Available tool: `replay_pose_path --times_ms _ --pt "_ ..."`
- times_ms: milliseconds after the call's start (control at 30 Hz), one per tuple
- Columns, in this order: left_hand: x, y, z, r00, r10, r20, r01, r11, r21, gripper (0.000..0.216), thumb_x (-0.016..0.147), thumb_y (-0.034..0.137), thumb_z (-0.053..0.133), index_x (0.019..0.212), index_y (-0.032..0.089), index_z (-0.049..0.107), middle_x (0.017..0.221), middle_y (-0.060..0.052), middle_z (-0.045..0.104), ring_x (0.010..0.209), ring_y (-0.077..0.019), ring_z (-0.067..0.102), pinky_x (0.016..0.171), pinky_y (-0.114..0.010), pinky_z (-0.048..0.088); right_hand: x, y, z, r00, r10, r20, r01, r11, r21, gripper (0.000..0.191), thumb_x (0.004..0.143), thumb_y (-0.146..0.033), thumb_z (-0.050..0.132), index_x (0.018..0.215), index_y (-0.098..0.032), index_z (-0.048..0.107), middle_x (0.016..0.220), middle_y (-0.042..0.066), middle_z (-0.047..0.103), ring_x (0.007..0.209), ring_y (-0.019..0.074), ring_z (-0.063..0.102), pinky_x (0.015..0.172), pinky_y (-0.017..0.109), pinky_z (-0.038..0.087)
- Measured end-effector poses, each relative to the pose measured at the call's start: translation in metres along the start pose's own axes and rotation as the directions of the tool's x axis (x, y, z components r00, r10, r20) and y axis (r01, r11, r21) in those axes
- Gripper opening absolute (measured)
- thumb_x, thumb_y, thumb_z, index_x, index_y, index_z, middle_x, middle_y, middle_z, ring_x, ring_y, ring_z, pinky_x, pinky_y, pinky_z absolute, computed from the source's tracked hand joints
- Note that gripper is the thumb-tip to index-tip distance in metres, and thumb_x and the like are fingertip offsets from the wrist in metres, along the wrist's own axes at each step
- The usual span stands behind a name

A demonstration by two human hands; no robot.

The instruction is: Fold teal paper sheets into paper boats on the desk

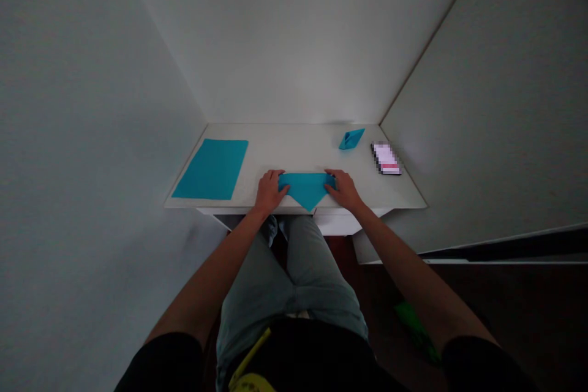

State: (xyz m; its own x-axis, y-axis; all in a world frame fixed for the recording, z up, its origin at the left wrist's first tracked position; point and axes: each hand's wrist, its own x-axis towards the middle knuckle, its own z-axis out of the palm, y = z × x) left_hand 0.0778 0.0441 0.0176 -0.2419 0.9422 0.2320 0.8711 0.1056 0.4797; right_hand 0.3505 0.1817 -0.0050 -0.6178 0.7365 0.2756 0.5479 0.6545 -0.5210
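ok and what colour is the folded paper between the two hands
Plain blue, leaning teal; the folded paper shows best in the head view.

Home being suggested, exact room not being settled by view. Narrow nook being formed by plain left wall [92,135], far wall [294,43] and pale right panel [496,104]. Small white desk [285,139] being fitted snugly between. Dark reddish floor [376,285] being glimpsed below. Household use being hinted at by smartphone [386,158] at far right, flat blue sheet [211,171] at left, folded blue paper [307,188] being handled at near edge.
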Motion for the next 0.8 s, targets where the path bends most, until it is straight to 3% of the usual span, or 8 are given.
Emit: replay_pose_path --times_ms 67,133,233,333,467,567,800 --pt "-0.009 -0.001 0.001 0.998 0.011 -0.070 -0.007 0.998 0.064 0.044 0.097 0.033 0.071 0.138 0.019 0.064 0.141 -0.016 0.064 0.134 -0.0347 0.057 0.114 -0.050 0.046 -0.005 0.000 0.001 0.994 -0.101 -0.034 0.099 0.994 -0.053 0.054 0.100 -0.036 0.060 0.152 -0.020 0.058 0.151 0.018 0.062 0.139 0.0365 0.056 0.116 0.056 0.046" --pt "-0.016 -0.003 0.001 0.995 0.074 -0.070 -0.068 0.994 0.089 0.033 0.099 0.033 0.070 0.131 0.022 0.069 0.141 -0.015 0.064 0.134 -0.0347 0.057 0.114 -0.051 0.045 -0.011 0.000 -0.002 0.981 -0.196 -0.001 0.196 0.978 -0.073 0.046 0.105 -0.036 0.056 0.149 -0.024 0.062 0.154 0.015 0.062 0.142 0.0347 0.055 0.117 0.055 0.045" --pt "-0.024 -0.012 0.001 0.979 0.205 0.005 -0.205 0.977 0.053 0.020 0.103 0.030 0.064 0.120 0.026 0.075 0.136 -0.010 0.071 0.131 -0.0300 0.062 0.113 -0.049 0.046 -0.022 0.000 -0.008 0.945 -0.308 0.109 0.316 0.947 -0.063 0.036 0.110 -0.034 0.050 0.139 -0.030 0.070 0.152 0.009 0.066 0.140 0.0302 0.061 0.113 0.052 0.049" --pt "-0.033 -0.025 -0.001 0.939 0.329 0.098 -0.328 0.944 -0.025 0.027 0.107 0.031 0.058 0.128 0.027 0.074 0.138 -0.006 0.075 0.131 -0.0254 0.066 0.114 -0.046 0.047 -0.036 0.003 -0.014 0.911 -0.362 0.197 0.381 0.922 -0.069 0.041 0.112 -0.034 0.047 0.149 -0.033 0.064 0.158 0.006 0.063 0.147 0.0273 0.058 0.115 0.051 0.048" --pt "-0.043 -0.042 -0.006 0.880 0.438 0.185 -0.432 0.899 -0.078 0.047 0.105 0.044 0.063 0.148 0.027 0.064 0.156 -0.007 0.064 0.148 -0.0261 0.056 0.128 -0.050 0.036 -0.049 0.011 -0.026 0.877 -0.390 0.281 0.420 0.906 -0.053 0.056 0.107 -0.043 0.062 0.161 -0.037 0.051 0.167 0.005 0.052 0.154 0.0290 0.051 0.123 0.056 0.040" --pt "-0.044 -0.052 -0.011 0.852 0.457 0.255 -0.443 0.889 -0.115 0.053 0.102 0.045 0.067 0.152 0.031 0.061 0.159 -0.006 0.061 0.149 -0.0256 0.056 0.131 -0.053 0.033 -0.049 0.017 -0.035 0.857 -0.396 0.328 0.415 0.910 0.014 0.058 0.103 -0.042 0.068 0.159 -0.040 0.053 0.165 0.003 0.055 0.152 0.0298 0.053 0.124 0.058 0.039" --pt "-0.018 -0.054 -0.019 0.828 0.475 0.298 -0.416 0.877 -0.241 0.028 0.103 0.042 0.064 0.125 0.033 0.079 0.134 -0.002 0.078 0.126 -0.0236 0.072 0.117 -0.043 0.049 -0.032 0.011 -0.039 0.876 -0.400 0.268 0.353 0.912 0.207 0.028 0.108 -0.041 0.059 0.127 -0.035 0.078 0.138 0.003 0.077 0.126 0.0284 0.073 0.109 0.051 0.054"
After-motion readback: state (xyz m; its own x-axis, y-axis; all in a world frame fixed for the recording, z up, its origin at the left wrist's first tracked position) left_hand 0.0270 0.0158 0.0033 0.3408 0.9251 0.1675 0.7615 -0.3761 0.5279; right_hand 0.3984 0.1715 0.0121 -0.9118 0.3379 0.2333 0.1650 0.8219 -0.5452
